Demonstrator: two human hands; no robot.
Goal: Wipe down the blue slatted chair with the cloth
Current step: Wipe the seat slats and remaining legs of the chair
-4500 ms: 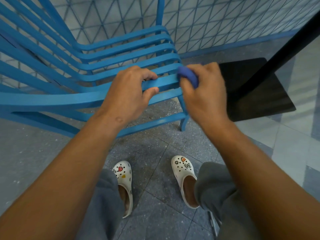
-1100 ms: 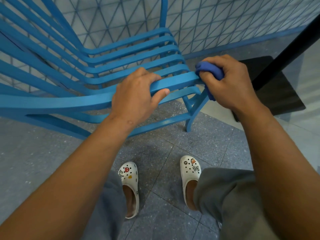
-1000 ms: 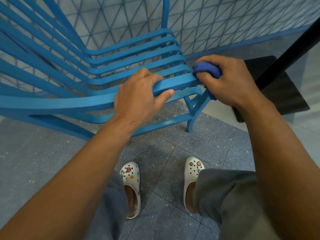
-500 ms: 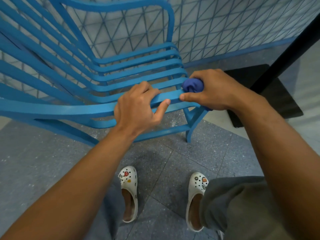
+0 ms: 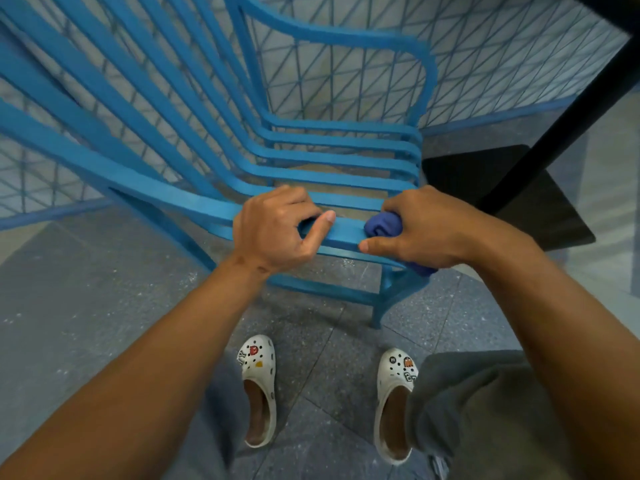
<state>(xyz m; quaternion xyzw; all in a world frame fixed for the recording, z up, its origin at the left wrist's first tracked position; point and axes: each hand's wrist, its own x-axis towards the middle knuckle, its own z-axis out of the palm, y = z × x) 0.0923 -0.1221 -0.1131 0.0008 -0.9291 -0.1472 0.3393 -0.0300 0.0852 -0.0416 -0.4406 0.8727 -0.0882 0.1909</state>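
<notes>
The blue slatted chair (image 5: 332, 157) stands in front of me, its seat slats running left to right and its far armrest curving above. My left hand (image 5: 273, 230) grips the nearest front slat, fingers curled over it and thumb pointing right. My right hand (image 5: 422, 226) is closed around a bunched dark blue cloth (image 5: 382, 226), pressing it on the same front slat near the right front leg. A bit of cloth also hangs below the hand.
A black table base (image 5: 519, 195) and its slanted black post (image 5: 568, 109) stand just right of the chair. A wall with a blue triangle pattern (image 5: 502, 53) rises behind. My feet in white clogs (image 5: 258, 386) rest on the grey speckled floor.
The cloth hand slid left along the front slat from the chair's right corner toward my left hand. The view tilted up, bringing the armrest into sight. My left hand kept its grip.
</notes>
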